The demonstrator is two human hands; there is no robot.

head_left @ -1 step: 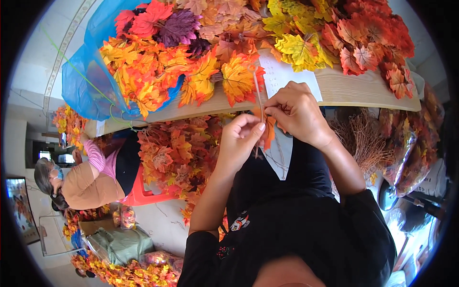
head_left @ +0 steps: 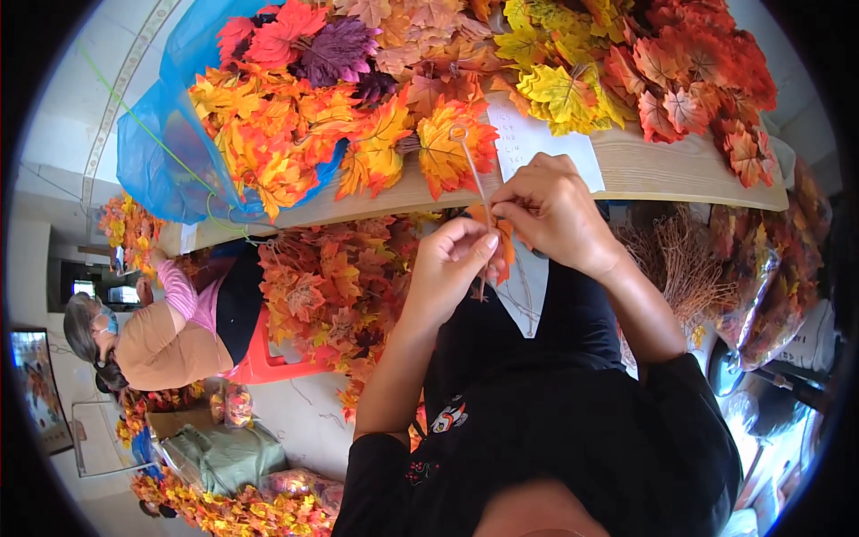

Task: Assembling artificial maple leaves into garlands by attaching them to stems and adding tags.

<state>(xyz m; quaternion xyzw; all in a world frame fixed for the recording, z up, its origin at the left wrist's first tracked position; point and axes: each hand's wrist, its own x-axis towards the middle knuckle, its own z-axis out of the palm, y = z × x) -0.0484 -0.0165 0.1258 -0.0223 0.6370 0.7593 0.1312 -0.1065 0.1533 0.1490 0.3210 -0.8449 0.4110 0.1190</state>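
Close together at the table's near edge, both my hands work over my lap. My left hand is closed, thumb and fingers pinching a thin pale stem with a small loop at its upper end. The stem leans up and left. Beside it my right hand is closed in a pinch at an orange artificial leaf, partly hidden between the hands. What exactly its fingertips grip is hidden. Past the hands, an orange-yellow artificial maple leaf lies on the wooden table.
Heaps of yellow leaves and red leaves cover the table, with a written paper and a blue plastic bag. More leaves hang to my left. Brown twigs stand right. A co-worker sits at the left.
The stem's looped end has tilted to the left. My right hand has shifted slightly left; my left hand has hardly moved.
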